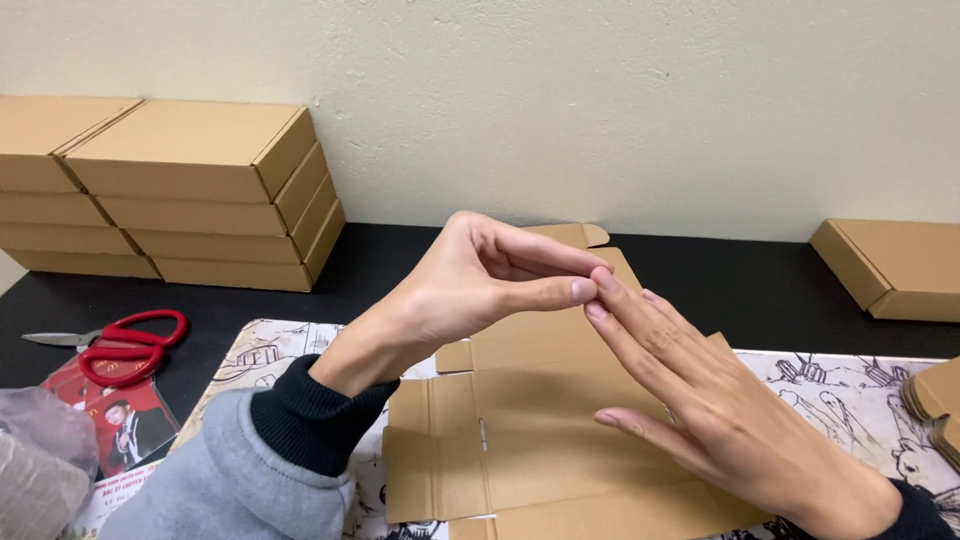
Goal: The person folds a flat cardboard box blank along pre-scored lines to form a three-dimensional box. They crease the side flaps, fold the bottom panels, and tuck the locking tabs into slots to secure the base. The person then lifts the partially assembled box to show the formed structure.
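flat cardboard blank (540, 440): lower edge cut off at frame bottom; middle hidden behind right hand (700, 400).

left sleeve (215, 480): grey, black ribbed cuff | right sleeve (915, 515): black cuff | hands bare

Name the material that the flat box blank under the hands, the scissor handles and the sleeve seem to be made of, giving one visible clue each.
Flat box blank: plain brown cardboard, matt, with pressed fold lines and cut tabs.
Scissor handles: probably plastic, a smooth, even red with a slight sheen.
Sleeve: soft grey knit fabric, likely fleece, ending in a dark ribbed cuff.
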